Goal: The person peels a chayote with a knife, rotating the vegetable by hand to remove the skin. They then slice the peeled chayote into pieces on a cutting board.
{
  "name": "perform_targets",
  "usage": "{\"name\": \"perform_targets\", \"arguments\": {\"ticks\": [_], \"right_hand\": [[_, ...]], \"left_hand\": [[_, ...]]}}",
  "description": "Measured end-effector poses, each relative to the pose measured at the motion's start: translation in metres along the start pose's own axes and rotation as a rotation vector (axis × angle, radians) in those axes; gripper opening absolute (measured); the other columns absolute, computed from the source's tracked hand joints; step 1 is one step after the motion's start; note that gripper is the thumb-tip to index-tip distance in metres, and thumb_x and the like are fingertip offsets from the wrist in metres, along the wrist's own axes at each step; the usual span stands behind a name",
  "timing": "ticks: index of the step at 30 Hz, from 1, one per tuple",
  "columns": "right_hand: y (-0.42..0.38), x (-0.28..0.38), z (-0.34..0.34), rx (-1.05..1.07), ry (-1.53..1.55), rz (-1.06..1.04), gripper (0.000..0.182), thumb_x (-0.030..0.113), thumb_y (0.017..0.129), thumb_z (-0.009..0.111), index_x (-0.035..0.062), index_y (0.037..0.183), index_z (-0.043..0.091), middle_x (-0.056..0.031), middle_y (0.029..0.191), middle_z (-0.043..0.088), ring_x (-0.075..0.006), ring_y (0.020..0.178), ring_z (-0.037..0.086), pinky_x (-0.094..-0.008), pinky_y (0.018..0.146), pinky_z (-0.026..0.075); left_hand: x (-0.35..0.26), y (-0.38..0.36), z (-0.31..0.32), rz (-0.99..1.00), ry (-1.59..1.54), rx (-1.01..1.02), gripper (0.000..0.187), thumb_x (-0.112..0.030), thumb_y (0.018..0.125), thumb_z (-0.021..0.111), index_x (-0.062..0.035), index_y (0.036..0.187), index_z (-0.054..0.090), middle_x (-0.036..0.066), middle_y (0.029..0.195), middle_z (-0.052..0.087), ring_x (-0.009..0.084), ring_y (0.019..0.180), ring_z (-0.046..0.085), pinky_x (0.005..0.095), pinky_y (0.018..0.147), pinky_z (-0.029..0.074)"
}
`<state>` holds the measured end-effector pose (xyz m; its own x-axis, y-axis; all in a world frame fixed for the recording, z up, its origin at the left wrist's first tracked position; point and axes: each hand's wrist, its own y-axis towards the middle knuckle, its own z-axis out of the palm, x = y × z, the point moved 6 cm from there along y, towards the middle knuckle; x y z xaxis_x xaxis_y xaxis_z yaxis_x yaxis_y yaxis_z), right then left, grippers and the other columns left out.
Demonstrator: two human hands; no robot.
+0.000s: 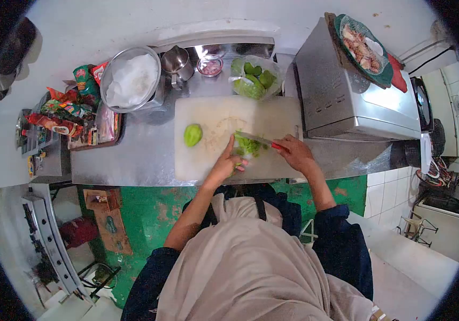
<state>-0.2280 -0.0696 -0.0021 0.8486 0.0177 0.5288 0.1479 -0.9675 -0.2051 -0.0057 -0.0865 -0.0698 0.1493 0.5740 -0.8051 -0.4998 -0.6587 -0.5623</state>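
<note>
On the pale cutting board (202,166), between the two hands: a small heap of chopped green pieces (251,147). Heap lies just right of the left hand (226,165), near side of it spilling close to the fingers; right hand (296,153) sits just beyond its other edge.

Right hand closed round the red handle of a knife (256,138); blade points back toward the left hand, lying across the far part of the heap. Left hand partly open, index finger straight and reaching toward the blade's tip, remaining fingers loosely bent. Green shows by those fingers; cannot tell whether they have hold of any.

Left of the left hand, well apart, one whole green vegetable (192,135) on the same board.

Ahead of both hands, past the board's far edge: clear bag of green vegetables (256,80). Ahead and left of them, on the metal table (128,160), a small bowl of pinkish pieces (209,66), then a metal jug (177,61). Farther left, a large metal bowl (157,88) with something white inside. Right of the right hand, well apart, a boxy silver appliance (336,101).
</note>
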Motion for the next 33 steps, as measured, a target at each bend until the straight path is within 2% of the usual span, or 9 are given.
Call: {"name": "perform_targets", "arguments": {"ticks": [1,4,7,10,17,20,22,25,33], "right_hand": [[-0.004,0.003,-0.003,0.013,0.015,0.003,0.027,0.023,0.090,0.057,0.0130,0.114,0.063,-0.0107,0.098,0.058,-0.0325,0.093,0.058,-0.0424,0.078,0.049],[-0.026,-0.004,-0.004,-0.196,0.149,0.021,0.028,0.018,0.089,0.058,0.0112,0.116,0.061,-0.0126,0.100,0.059,-0.0344,0.093,0.058,-0.0423,0.080,0.048],[-0.055,-0.020,0.014,-0.321,0.228,0.218,0.031,0.015,0.089,0.058,0.0084,0.119,0.058,-0.0166,0.103,0.058,-0.0371,0.094,0.057,-0.0423,0.082,0.047],[-0.075,-0.023,0.040,-0.389,0.227,0.246,0.035,0.009,0.086,0.060,0.0087,0.121,0.059,-0.0158,0.099,0.059,-0.0309,0.089,0.059,-0.0371,0.078,0.048],[-0.085,0.007,0.069,-0.361,0.334,0.190,0.034,0.010,0.088,0.059,0.0039,0.121,0.056,-0.0164,0.101,0.058,-0.0323,0.092,0.058,-0.0373,0.081,0.047],[-0.097,0.008,0.069,-0.419,0.362,0.265,0.034,0.010,0.088,0.059,0.0038,0.121,0.056,-0.0167,0.101,0.058,-0.0331,0.092,0.058,-0.0374,0.081,0.047],[-0.108,0.003,0.066,-0.480,0.285,0.275,0.034,0.011,0.088,0.059,0.0036,0.121,0.056,-0.0169,0.100,0.058,-0.0331,0.091,0.058,-0.0372,0.081,0.046],[-0.119,-0.004,0.077,-0.348,0.347,0.326,0.034,0.015,0.090,0.057,0.0037,0.122,0.054,-0.0196,0.106,0.057,-0.0385,0.099,0.055,-0.0431,0.085,0.046],[-0.115,0.002,0.074,-0.342,0.447,0.206,0.033,0.017,0.090,0.058,0.0050,0.121,0.057,-0.0169,0.100,0.058,-0.0351,0.093,0.057,-0.0388,0.085,0.046]], "left_hand": [[0.005,0.004,-0.001,0.008,-0.001,0.006,0.088,-0.007,0.084,0.053,-0.0225,0.152,0.000,0.011,0.093,0.068,0.0196,0.073,0.065,0.0284,0.061,0.048],[0.002,0.001,-0.001,-0.035,0.017,0.000,0.085,-0.005,0.085,0.049,-0.0247,0.152,0.001,0.012,0.094,0.067,0.0180,0.072,0.062,0.0303,0.065,0.049],[0.001,-0.002,0.000,-0.058,0.015,-0.013,0.084,-0.005,0.085,0.048,-0.0249,0.152,0.001,0.012,0.093,0.066,0.0175,0.073,0.061,0.0311,0.067,0.050],[0.005,0.001,0.003,0.012,0.010,0.003,0.087,-0.008,0.084,0.052,-0.0233,0.152,0.000,0.012,0.094,0.067,0.0183,0.074,0.064,0.0300,0.064,0.049],[0.007,0.000,0.007,-0.038,-0.034,-0.002,0.095,-0.009,0.079,0.060,-0.0204,0.152,0.001,0.011,0.094,0.066,0.0164,0.072,0.063,0.0268,0.058,0.046],[-0.003,-0.008,0.009,-0.058,0.045,-0.022,0.090,-0.008,0.082,0.053,-0.0268,0.152,0.000,0.010,0.089,0.067,0.0166,0.072,0.061,0.0298,0.065,0.048],[-0.003,-0.011,0.008,-0.052,0.060,-0.025,0.090,-0.007,0.082,0.053,-0.0261,0.152,-0.001,0.010,0.090,0.067,0.0164,0.071,0.061,0.0299,0.065,0.048],[0.004,-0.012,0.009,-0.013,0.005,0.000,0.090,-0.005,0.082,0.053,-0.0251,0.152,-0.001,0.010,0.091,0.068,0.0164,0.071,0.062,0.0299,0.064,0.048],[0.015,-0.015,0.009,0.008,-0.030,-0.007,0.086,-0.006,0.083,0.051,-0.0232,0.152,0.002,0.010,0.091,0.069,0.0166,0.073,0.064,0.0289,0.063,0.048]]}}
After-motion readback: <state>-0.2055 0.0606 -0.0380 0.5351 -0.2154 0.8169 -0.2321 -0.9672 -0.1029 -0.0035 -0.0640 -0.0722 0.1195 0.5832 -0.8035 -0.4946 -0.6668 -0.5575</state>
